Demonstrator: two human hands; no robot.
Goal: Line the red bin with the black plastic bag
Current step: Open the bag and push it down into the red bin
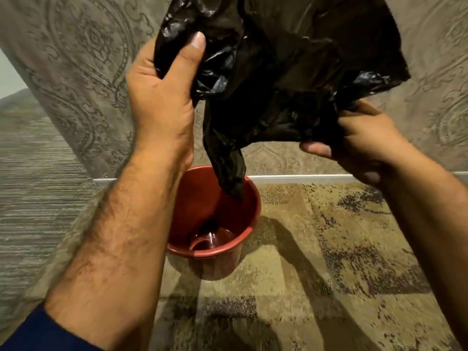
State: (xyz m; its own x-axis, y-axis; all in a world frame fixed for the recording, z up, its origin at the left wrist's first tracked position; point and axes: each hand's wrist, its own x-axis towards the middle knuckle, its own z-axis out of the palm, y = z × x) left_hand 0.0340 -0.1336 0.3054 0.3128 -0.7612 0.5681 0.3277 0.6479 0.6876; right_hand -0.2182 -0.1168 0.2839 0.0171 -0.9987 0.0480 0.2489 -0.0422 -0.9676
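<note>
A crumpled black plastic bag [276,72] hangs in the air above a red bin [249,234] that stands upright on the carpet. My left hand [162,97] grips the bag's left edge, thumb on the front. My right hand [362,140] clutches the bag's lower right edge. One narrow corner of the bag dangles down past the bin's far rim into its mouth. The bin's inside is bare red plastic with a glossy bottom.
The bin sits in a corner, close to a patterned grey wall [83,72] with a pale baseboard [298,179]. A patterned beige and dark carpet [342,262] covers the floor. A ribbed grey surface [30,186] lies to the left.
</note>
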